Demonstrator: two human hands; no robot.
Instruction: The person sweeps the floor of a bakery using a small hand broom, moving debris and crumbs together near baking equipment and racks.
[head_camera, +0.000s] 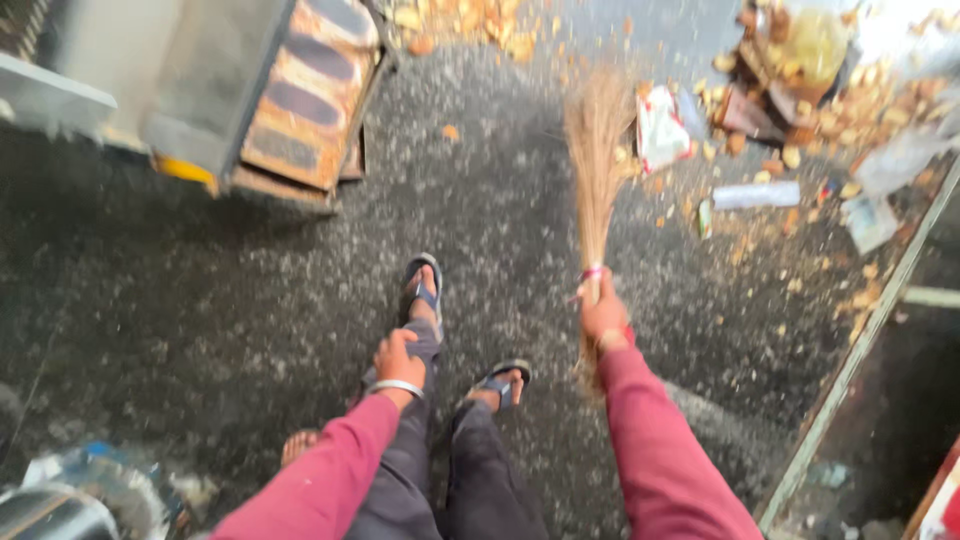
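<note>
A grass broom (597, 150) is being held upright-tilted over the dark speckled floor (200, 300), its bristle fan spread toward the far side and its bound neck, wrapped with a pink band, being gripped by the right hand (603, 315). That hand is being kept fully closed around the handle; the butt end is showing just below the wrist. The bristle tips are being carried near a white-and-red packet (660, 128), apparently touching or just short of it; blur is preventing a firmer reading.

The left hand (397, 358), wearing a metal bangle, is being rested on the thigh, fingers curled loosely, nothing being held in it. Two feet in blue-strapped sandals (422, 285) are being planted between the two hands.

Beyond the broom, a heap of litter (800, 90) is lying at the upper right: peel-like scraps, wrappers, a pale tube. A striped mat (310, 90) is being propped against a metal unit at upper left.

Judgement: a sweeping stroke is being made, with scattered scraps being gathered toward the heap. The next stroke is judged to be calling for the bristles to be lowered flat and drawn through the loose bits right of the broom.
</note>
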